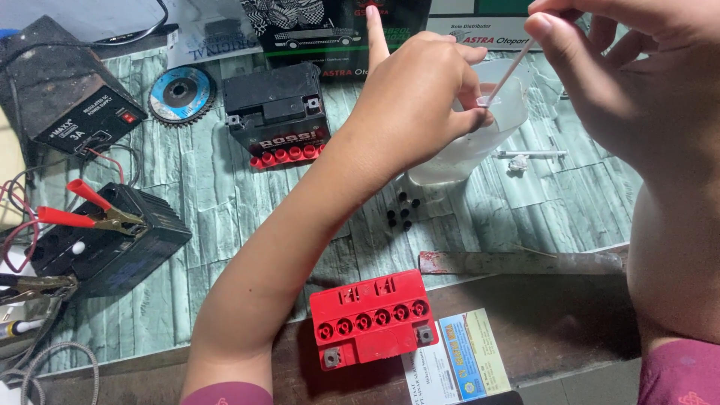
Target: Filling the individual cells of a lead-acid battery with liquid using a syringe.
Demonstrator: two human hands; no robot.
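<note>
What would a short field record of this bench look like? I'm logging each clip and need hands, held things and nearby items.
view: head camera, looking down at a bench
left hand: steadies a translucent plastic container
right hand: pinches a thin white tube whose lower end meets the container's top
red battery: near edge, six open filler holes on top
black caps: loose, beside the container
black battery: far side, red strip at its base
clamped battery: left, red-handled clips on it
power supply: far left
</note>
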